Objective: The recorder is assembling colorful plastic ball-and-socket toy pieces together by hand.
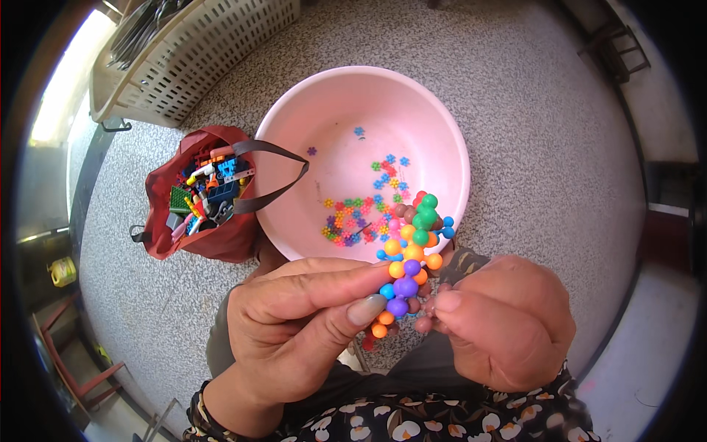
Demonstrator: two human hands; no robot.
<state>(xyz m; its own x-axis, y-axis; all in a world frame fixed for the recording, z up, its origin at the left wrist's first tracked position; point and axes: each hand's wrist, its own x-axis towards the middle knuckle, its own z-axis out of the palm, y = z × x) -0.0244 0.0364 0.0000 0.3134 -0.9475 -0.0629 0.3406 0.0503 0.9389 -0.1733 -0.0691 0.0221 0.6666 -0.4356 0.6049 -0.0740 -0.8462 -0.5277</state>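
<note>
Between the thumb and fingers of my left hand (283, 320) is a cluster of joined knobby plastic connector pieces (414, 253), in purple, orange, green, blue, brown and red. It is held up over the near rim of the pink basin (294, 110). At the cluster's right side my right hand (512, 324) is closed, thumb and finger pinching a brown knobby piece (423, 324). Whether that piece is joined to the cluster I cannot tell. Several small flower-shaped pieces (353, 221) in many colours lie in the basin.
Left of the basin stands a dark red bag (239, 247) full of mixed toy bricks (221, 193); its strap (283, 151) hangs over the basin's rim. A cream slotted basket (199, 55) is at the far left. Speckled floor (537, 147) surrounds the basin. A wooden chair (66, 361) stands at the left edge.
</note>
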